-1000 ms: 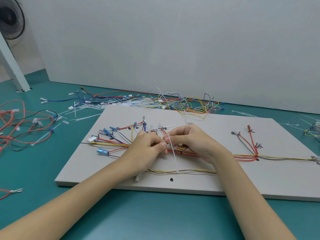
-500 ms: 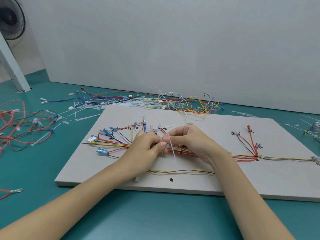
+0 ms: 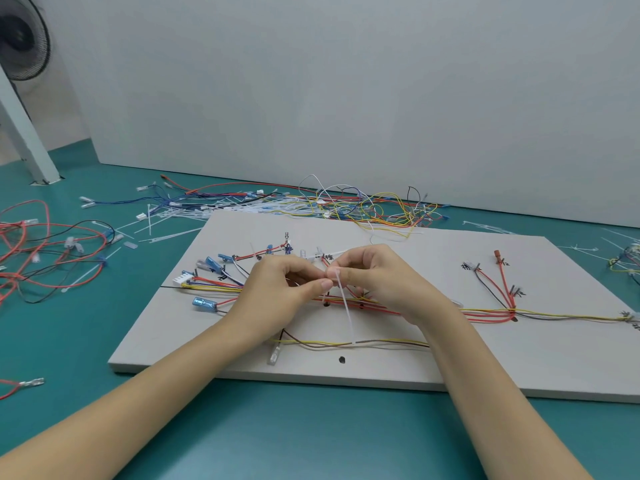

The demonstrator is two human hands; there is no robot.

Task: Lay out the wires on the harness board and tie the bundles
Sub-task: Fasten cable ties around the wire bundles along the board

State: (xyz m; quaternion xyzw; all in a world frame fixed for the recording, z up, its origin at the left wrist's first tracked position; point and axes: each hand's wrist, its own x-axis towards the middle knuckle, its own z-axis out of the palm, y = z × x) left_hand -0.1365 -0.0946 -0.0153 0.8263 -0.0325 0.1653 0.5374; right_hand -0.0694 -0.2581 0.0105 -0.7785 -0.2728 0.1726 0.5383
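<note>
Hands meet over the middle of the harness board [image 3: 519,358]: the left hand [image 3: 277,296] and right hand [image 3: 384,282] both pinch a white cable tie [image 3: 345,313]. Its tail hangs toward the board's near edge, across the red-and-yellow wire bundle [image 3: 485,311] laid along the board.

Wires [image 3: 485,311] on board [image 3: 554,358]

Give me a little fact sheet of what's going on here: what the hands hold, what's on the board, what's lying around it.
left hand: left hand pinches at the cable tie's head
right hand: right hand pinches the same spot from the other side
cable tie: white cable tie, tail hanging down toward the person
board: grey harness board on a teal table
on board: red and yellow wire bundle laid left to right
behind board: loose wire pile
far left: fan
</note>
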